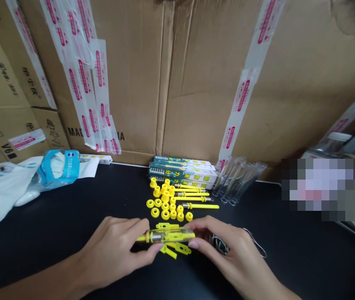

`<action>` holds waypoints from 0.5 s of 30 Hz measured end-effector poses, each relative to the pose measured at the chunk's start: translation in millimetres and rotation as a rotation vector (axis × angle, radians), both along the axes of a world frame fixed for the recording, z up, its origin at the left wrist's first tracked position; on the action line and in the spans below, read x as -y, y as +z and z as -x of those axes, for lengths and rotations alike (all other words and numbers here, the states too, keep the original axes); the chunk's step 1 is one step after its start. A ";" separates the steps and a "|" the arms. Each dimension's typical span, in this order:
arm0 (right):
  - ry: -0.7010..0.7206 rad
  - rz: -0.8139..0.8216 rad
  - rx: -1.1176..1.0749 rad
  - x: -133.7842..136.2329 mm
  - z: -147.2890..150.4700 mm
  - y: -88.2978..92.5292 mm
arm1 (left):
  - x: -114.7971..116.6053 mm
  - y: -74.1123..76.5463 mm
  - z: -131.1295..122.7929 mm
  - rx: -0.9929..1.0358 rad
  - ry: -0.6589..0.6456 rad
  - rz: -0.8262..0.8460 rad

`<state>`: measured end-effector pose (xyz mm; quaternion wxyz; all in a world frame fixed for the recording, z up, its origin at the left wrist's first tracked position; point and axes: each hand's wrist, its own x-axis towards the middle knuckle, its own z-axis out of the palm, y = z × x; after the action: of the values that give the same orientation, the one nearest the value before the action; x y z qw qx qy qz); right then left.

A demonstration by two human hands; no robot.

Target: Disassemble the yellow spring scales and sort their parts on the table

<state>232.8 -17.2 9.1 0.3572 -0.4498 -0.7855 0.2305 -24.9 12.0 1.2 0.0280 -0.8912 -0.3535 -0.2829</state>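
In front of me a clear tube point(182, 234) lies level between my hands. A yellow rod with a metal spring part point(156, 237) is at its left end, at least partly inside it. My left hand point(115, 243) pinches the yellow rod between thumb and fingers. My right hand point(227, 243) grips the right end of the clear tube with thumb and fingertips. Yellow flat pieces with holes point(182, 248) lie on the black table just beneath and behind the tube. Behind my right hand is a tangle of metal wire hooks point(219, 243), partly hidden.
Beyond my hands stand several yellow caps point(165, 196) and rings point(155, 212), beside yellow rods with springs point(200, 206). Stacked printed boxes point(182, 173) and clear tubes point(239, 179) sit against a cardboard wall point(205, 83). Left is a tissue pack point(58, 166).
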 end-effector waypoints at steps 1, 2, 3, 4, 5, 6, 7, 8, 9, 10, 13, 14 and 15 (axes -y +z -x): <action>-0.013 0.024 -0.034 1.1 2.2 -1.3 | -0.1 0.7 0.1 0.018 -0.007 0.030; -0.025 0.051 -0.069 1.6 3.4 -2.0 | -0.3 1.3 0.2 0.042 -0.012 0.076; -0.038 0.082 -0.106 1.6 3.7 -2.1 | -0.7 1.7 0.4 0.071 -0.012 0.133; -0.051 0.116 -0.151 1.2 3.2 -1.6 | -1.3 1.8 0.7 0.098 -0.008 0.196; -0.067 0.154 -0.206 0.4 2.3 -0.8 | -1.9 1.5 1.0 0.119 0.005 0.259; -0.084 0.190 -0.273 -0.8 1.1 0.5 | -2.8 0.9 1.4 0.128 0.022 0.318; -0.098 0.224 -0.350 -2.2 -0.3 1.9 | -3.8 0.2 1.7 0.133 0.043 0.366; -0.105 0.252 -0.436 -3.7 -1.7 3.6 | -5.0 -0.6 2.0 0.136 0.066 0.408; -0.105 0.274 -0.529 -5.3 -3.0 5.2 | -6.2 -1.1 2.0 0.140 0.088 0.447; -0.100 0.299 -0.621 -6.9 -4.4 6.9 | -7.4 -1.1 1.8 0.148 0.104 0.487; -0.080 0.382 -0.836 -11.0 -8.6 10.8 | -10.3 1.6 -0.4 0.215 0.123 0.611; -0.083 0.409 -0.877 -12.0 -10.0 11.5 | -10.8 3.1 -1.4 0.247 0.124 0.654; -0.090 0.433 -0.907 -12.8 -11.3 12.0 | -11.1 4.5 -2.5 0.283 0.123 0.696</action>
<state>244.1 -4.4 21.1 0.5706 -0.4016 -0.4653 0.5446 -22.4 23.1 5.8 -0.3084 -0.7767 -0.4816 -0.2641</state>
